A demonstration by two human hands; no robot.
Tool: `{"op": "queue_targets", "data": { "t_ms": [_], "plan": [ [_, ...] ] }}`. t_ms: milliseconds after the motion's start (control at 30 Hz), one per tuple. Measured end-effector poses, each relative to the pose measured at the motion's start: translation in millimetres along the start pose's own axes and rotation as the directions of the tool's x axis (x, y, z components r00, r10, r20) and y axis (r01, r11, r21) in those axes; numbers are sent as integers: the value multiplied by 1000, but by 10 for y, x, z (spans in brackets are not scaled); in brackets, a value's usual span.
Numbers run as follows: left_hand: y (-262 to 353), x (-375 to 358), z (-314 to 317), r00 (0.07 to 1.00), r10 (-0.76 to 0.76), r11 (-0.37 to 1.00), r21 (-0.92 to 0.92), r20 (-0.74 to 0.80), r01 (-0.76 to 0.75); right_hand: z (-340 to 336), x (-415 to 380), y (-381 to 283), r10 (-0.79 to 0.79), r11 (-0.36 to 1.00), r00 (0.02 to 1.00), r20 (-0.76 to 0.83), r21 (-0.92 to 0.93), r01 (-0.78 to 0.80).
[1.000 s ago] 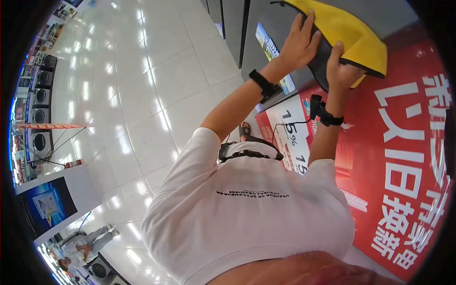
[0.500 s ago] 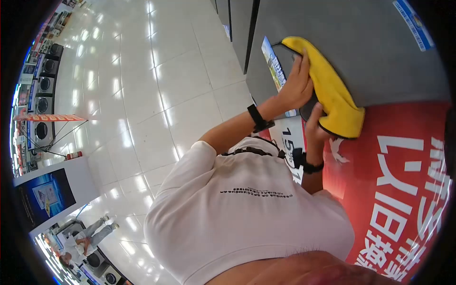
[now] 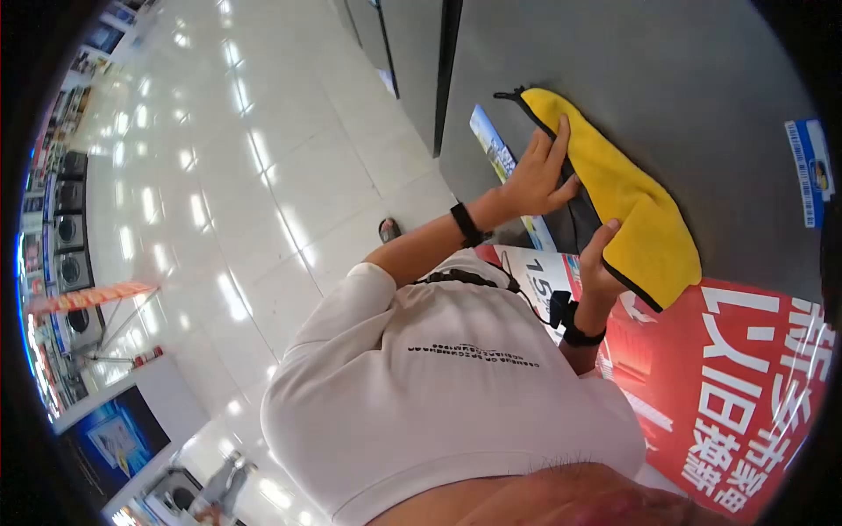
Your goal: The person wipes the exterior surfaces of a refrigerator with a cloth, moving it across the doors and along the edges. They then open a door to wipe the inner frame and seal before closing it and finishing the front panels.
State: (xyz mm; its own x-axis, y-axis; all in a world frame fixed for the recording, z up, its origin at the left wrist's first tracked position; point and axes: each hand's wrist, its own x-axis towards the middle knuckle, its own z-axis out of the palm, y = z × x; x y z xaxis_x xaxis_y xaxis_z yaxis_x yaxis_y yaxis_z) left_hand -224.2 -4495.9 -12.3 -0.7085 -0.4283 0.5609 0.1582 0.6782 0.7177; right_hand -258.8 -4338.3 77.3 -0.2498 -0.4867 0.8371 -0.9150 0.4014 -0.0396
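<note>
A yellow cleaning cloth with a dark edge and a small black loop lies spread against a dark grey appliance-like surface. My left hand rests at the cloth's near edge, fingers stretched and apart, some of them on the yellow fabric. The right hand pinches the cloth's lower edge, thumb on top and the other fingers hidden beneath. A blue printed label strip sits on the surface beside my left hand.
A red poster with white characters adjoins the grey surface. Another blue label is at the far right. Shiny tiled floor extends left. Washing machines, a display stand and a person are farther away.
The view has shifted, so the surface and poster sit lower. The cloth is spread wider and flatter. My left hand's fingers have moved apart; the right hand keeps hold of the edge.
</note>
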Motion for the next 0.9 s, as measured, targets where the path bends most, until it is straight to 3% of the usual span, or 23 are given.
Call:
{"op": "queue_targets", "data": {
  "t_ms": [33,100,167,233,300,333,367,400,433,500,533,600,633,667,733,800,833,867,900],
  "plan": [
    [28,21,-108,1000,18,1000,-12,8,-18,-23,30,-39,-22,989,999,44,-142,28],
    [64,99,-323,985,170,984,52,4,-170,-8,158,-32,-76,980,997,-19,-186,71],
    [38,183,-498,983,172,983,57,59,-175,12,450,-126,241,940,923,-301,309,-145],
    [60,337,-723,958,262,963,39,120,-268,-26,678,-193,285,946,909,-303,240,-217],
    [-4,444,-876,949,295,951,61,116,-303,144,940,-304,248,963,908,-336,187,-194],
    [-92,493,-945,946,299,939,140,122,-315,220,1060,-358,96,987,953,-289,-93,-128],
    [-161,521,-1006,945,303,920,219,124,-324,308,1082,-419,97,985,951,-293,-108,-134],
    [-203,508,-1059,963,260,933,241,67,-268,412,1048,-487,137,937,990,18,-326,-124],
    [-329,429,-1040,961,265,933,233,73,-275,533,990,-547,235,856,920,312,-514,-44],
    [-772,139,-907,985,99,983,141,139,-119,939,757,-577,257,921,839,479,-385,-63],
    [-967,-30,-867,984,107,982,137,142,-127,1188,617,-572,131,975,883,452,-220,-32],
    [-1223,-309,-813,928,48,995,61,369,-75,1652,450,-598,-92,995,900,426,63,72],
    [-1263,-283,-850,931,56,995,55,361,-81,1847,437,-627,-192,976,879,436,176,126],
    [-1297,-245,-882,937,60,998,-42,344,-48,1975,410,-631,-195,972,867,458,206,110],
    [-1306,-95,-992,961,54,987,-162,271,-10,1858,755,-778,-182,980,884,431,157,126],
    [-1238,229,-1272,959,-64,986,-132,275,103,1684,1199,-911,-134,991,918,373,73,115],
    [-1214,387,-1371,990,-39,993,-102,135,53,1582,1417,-938,-94,995,938,333,11,96],
    [-1192,534,-1454,1000,-8,998,-65,-4,8,1553,1556,-896,-182,982,981,61,-48,185],
    [-1158,697,-1568,1000,-16,997,-75,-4,15,1463,1706,-929,-137,979,990,27,-152,139]
  ]
}}
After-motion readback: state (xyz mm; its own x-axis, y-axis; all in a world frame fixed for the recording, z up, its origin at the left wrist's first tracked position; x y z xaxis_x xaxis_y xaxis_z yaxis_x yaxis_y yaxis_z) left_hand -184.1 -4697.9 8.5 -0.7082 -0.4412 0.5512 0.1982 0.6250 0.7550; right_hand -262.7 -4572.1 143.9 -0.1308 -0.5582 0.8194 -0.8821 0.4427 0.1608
